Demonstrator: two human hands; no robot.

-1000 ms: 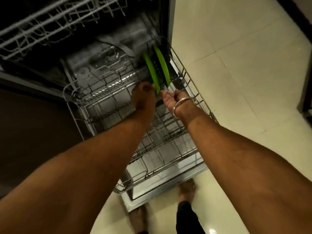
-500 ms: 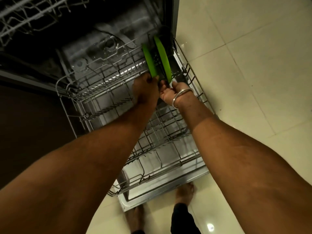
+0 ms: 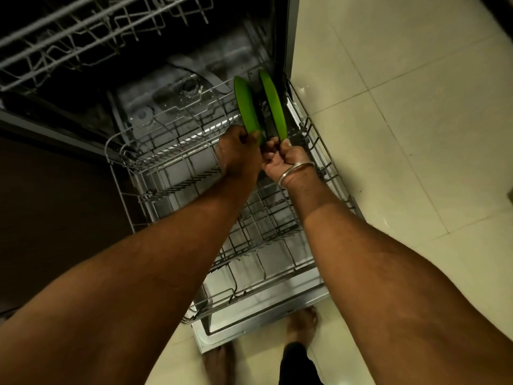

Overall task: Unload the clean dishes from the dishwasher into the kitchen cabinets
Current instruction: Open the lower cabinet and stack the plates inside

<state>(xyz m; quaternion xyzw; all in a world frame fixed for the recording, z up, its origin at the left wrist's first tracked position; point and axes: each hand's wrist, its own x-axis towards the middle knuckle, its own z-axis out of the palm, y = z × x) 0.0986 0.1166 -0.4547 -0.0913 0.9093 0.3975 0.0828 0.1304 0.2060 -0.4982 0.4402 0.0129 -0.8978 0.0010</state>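
Gripped edge-on at the rack's [image 3: 177, 151] one o'clock corner, left plate [image 3: 246, 107] pinched by left hand [image 3: 238, 157], right plate [image 3: 273, 104] by right hand [image 3: 286, 159]; judged liable to snag tines or knock together if tilted.

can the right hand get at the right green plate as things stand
Probably yes: the right hand is already at the lower edge of the right green plate, which stands on edge in the lower rack. Nothing sits between them.
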